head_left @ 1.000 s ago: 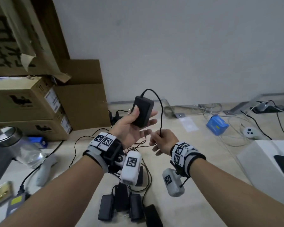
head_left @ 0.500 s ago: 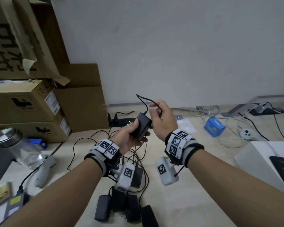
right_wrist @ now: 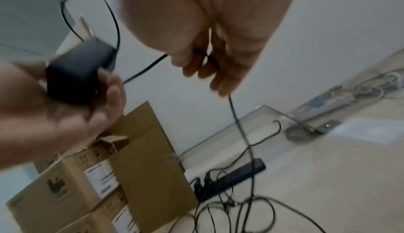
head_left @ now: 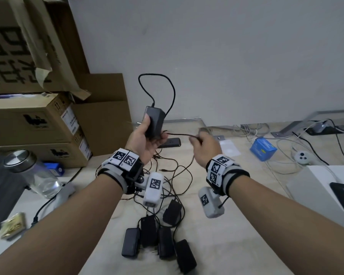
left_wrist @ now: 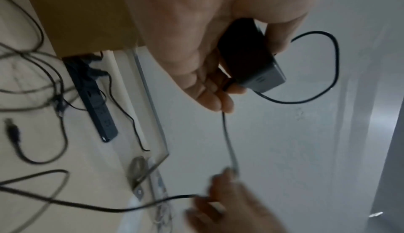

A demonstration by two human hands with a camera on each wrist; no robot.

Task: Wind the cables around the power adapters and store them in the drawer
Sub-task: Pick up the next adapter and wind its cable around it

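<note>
My left hand [head_left: 145, 135] grips a black power adapter [head_left: 154, 121] upright above the table, thumb on its near face and fingers curled under it [left_wrist: 251, 58] [right_wrist: 76, 71]. Its thin black cable [head_left: 159, 84] loops up from the top, comes down the adapter's right side and runs right to my right hand [head_left: 202, 144]. That hand pinches the cable [right_wrist: 205, 58] [left_wrist: 227, 141] a short way right of the adapter; the slack drops to the table. Several more black adapters [head_left: 159, 241] lie in a cluster near me amid tangled cables [head_left: 173, 175].
Cardboard boxes [head_left: 48, 124] are stacked at the left and back. A black power strip [head_left: 172, 142] lies under my hands. A glass jar [head_left: 34, 173] stands at the left, a blue box [head_left: 263, 148] and a white box [head_left: 326, 187] at the right.
My left hand raised the adapter and turned it upright. My right hand swung from beside the adapter's top out to the right, drawing the cable sideways and leaving a loop above.
</note>
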